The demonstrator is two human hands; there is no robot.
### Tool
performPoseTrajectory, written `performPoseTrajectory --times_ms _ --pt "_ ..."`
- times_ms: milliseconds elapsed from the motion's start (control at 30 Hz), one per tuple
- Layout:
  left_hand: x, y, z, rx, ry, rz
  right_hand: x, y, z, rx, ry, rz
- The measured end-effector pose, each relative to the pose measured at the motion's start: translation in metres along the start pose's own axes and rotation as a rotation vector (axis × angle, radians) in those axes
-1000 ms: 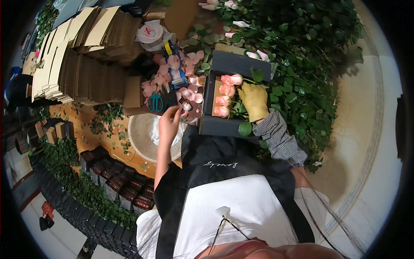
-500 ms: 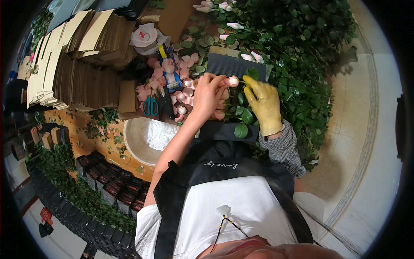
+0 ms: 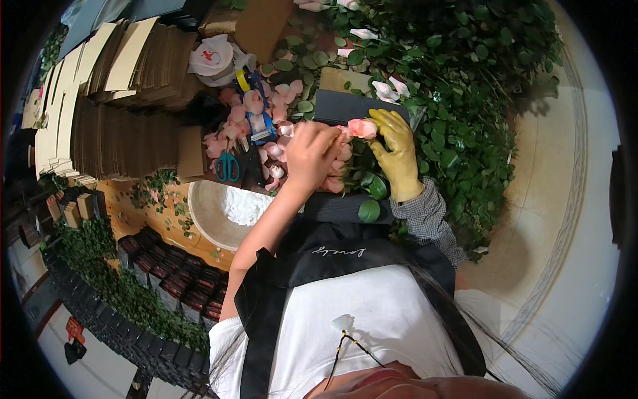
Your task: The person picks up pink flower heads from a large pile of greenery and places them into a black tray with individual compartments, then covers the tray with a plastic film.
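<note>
A pink rose (image 3: 362,128) is between my two hands, above a dark ribbed board (image 3: 332,105). My right hand (image 3: 397,156), in a yellow glove, holds the rose from its right side; the stem is hidden. My left hand (image 3: 310,156) is bare, its fingers closed at pink petals beside the bloom; the fingertips are partly blurred. Loose pink petals (image 3: 272,100) lie in a heap left of my left hand. Green leaves (image 3: 377,187) hang below the rose, in front of my right hand.
Teal-handled scissors (image 3: 228,167) and a blue tape dispenser (image 3: 260,126) lie among the petals. A round bowl (image 3: 203,213) holds white pieces. Stacked cardboard (image 3: 126,139) rises on the left. Leafy rose stems (image 3: 465,126) pile up on the right, with several netted buds (image 3: 384,91) beside them.
My left hand has drawn slightly left, off the bloom. The rose's pink head now shows more, next to my right hand, which has moved a little left and up.
</note>
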State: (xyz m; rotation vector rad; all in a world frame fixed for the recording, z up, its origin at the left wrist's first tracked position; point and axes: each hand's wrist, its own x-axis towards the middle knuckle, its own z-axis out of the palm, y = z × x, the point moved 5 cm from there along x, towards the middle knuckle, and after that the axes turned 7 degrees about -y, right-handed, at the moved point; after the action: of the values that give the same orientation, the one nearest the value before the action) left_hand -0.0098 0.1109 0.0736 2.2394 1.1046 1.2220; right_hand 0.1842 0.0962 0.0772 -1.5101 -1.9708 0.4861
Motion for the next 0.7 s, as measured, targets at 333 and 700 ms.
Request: performPoseTrajectory --times_ms 333,700 --pt "0.004 0.016 0.013 -0.053 0.0 -0.162 -0.007 -0.002 -0.002 0.008 0.013 0.051" --pt "-0.015 0.037 -0.001 0.147 -0.012 0.202 -0.003 -0.016 -0.013 0.037 0.06 0.039"
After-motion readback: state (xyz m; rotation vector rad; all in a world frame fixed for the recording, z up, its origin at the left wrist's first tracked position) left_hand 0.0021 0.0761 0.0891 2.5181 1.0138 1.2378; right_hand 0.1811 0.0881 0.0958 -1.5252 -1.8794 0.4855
